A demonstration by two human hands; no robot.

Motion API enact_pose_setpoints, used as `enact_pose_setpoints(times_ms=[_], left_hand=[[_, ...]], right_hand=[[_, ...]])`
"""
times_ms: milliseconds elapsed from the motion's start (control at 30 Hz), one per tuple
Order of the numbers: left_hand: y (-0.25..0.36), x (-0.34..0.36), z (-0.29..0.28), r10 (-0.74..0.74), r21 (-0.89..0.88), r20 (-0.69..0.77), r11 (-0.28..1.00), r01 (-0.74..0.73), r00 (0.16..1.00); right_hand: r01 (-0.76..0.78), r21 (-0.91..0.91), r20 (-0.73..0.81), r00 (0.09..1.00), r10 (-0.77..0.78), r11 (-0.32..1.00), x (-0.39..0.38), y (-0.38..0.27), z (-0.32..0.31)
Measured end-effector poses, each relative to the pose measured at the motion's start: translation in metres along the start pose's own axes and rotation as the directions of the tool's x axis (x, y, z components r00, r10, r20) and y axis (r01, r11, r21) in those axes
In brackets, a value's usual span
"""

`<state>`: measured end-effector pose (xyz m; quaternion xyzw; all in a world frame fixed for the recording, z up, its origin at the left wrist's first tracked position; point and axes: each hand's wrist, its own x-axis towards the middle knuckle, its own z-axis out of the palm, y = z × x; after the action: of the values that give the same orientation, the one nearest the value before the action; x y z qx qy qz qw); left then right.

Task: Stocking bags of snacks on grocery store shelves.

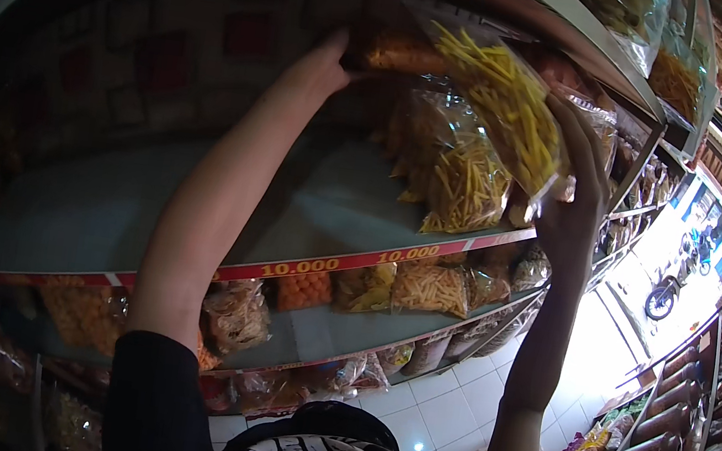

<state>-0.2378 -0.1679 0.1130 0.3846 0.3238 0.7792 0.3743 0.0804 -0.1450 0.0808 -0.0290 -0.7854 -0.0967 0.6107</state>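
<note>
My left hand [333, 59] reaches high into the shelf, closed on the end of an orange-brown snack bag [393, 51]; its fingertips are partly hidden. My right hand [574, 177] grips the right side of a clear bag of thin yellow snack sticks [505, 107], held tilted above the upper shelf. Below it, another bag of yellow sticks [468, 185] stands among other packets at the shelf's right end. The grey shelf board [88, 196] shows bare to the left, edged by a red label strip [244, 266].
Lower shelves hold snack bags [431, 286]. More bags hang at upper right [679, 63]. A rack of dark containers [648, 450] lines the right side. Beyond the tiled floor [417, 418], a bright doorway shows a parked motorbike [667, 292].
</note>
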Motion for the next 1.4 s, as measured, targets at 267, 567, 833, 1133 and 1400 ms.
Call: enact_pose_setpoints(times_ms=[267,567,833,1133,1400], left_hand=[[-0.041,0.067,-0.023,0.501,-0.023,0.738,0.688,-0.725,0.453],[-0.042,0.038,0.029,0.103,0.358,-0.113,0.932,-0.056,0.988],[-0.032,0.008,0.004,0.155,0.877,0.322,0.324,-0.356,0.934],[-0.051,-0.011,-0.003,0.377,0.835,0.538,-0.362,-0.415,0.754],[-0.043,0.058,-0.009,0.551,0.909,0.341,0.013,-0.417,0.761]], right_hand=[[0.071,0.008,0.021,0.997,-0.071,0.997,0.002,0.042,0.024],[-0.076,0.045,0.109,0.991,0.071,0.996,-0.014,0.055,0.038],[-0.129,0.146,0.099,0.988,0.116,0.981,-0.017,0.072,0.056],[-0.094,0.147,-0.008,0.995,0.096,0.985,-0.019,0.084,0.077],[-0.091,0.187,-0.109,0.988,0.113,0.978,-0.009,0.077,0.061]])
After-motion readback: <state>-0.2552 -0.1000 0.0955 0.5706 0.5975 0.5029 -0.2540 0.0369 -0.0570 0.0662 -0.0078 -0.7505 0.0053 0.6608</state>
